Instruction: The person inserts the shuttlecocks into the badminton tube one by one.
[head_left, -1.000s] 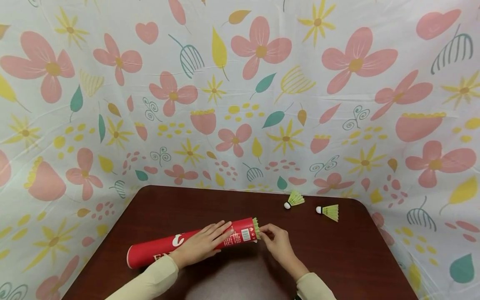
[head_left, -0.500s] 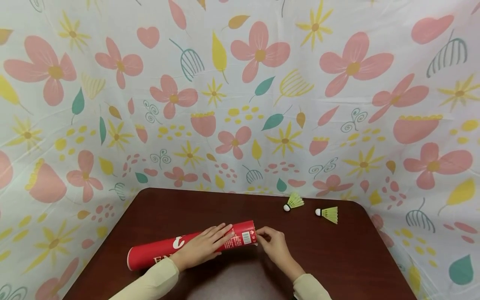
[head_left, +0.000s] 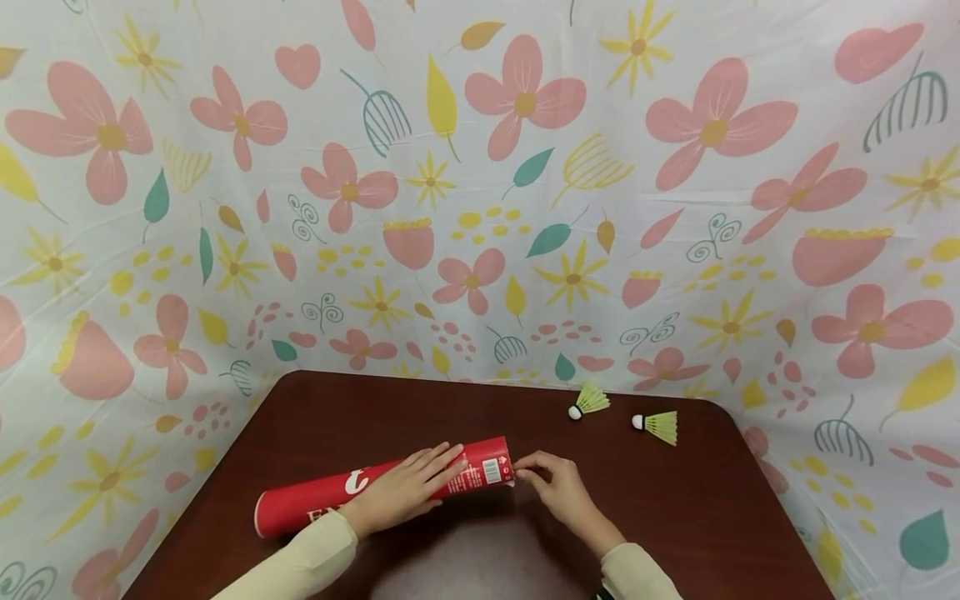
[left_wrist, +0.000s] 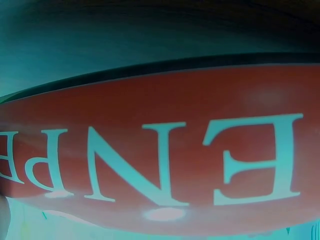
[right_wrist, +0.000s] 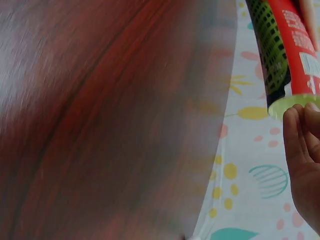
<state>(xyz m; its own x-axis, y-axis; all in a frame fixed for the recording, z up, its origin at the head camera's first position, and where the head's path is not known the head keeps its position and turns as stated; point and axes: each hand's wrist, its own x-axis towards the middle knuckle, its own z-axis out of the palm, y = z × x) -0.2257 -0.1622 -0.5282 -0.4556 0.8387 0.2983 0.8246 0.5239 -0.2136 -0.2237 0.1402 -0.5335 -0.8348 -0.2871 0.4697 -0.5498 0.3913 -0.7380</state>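
Note:
A red shuttlecock tube (head_left: 296, 504) with white lettering lies slantwise on the table in the head view. My left hand (head_left: 401, 492) holds it from above, fingers laid across its top and thumb on the near side. Large white letters on the tube's wall (left_wrist: 195, 95) fill the left wrist view. At the tube's right end, thumb and fingertips of my right hand (head_left: 561, 493) pinch at the mouth. The right wrist view has a yellow-green shuttlecock skirt (right_wrist: 281, 106) showing at that mouth, under my right fingertips; the rest of this shuttlecock is hidden inside.
Two more yellow-green shuttlecocks with white heads lie at the table's back right: one (head_left: 594, 398) near the back edge, the other (head_left: 662, 427) farther right. The dark brown table (head_left: 360, 412) meets a flower-patterned cloth (head_left: 480, 208) behind and at both sides.
One second ago the green skirt stuck out of the tube's right end; it has gone into the tube, and my right fingertips now sit right at the rim. My left hand has stayed put.

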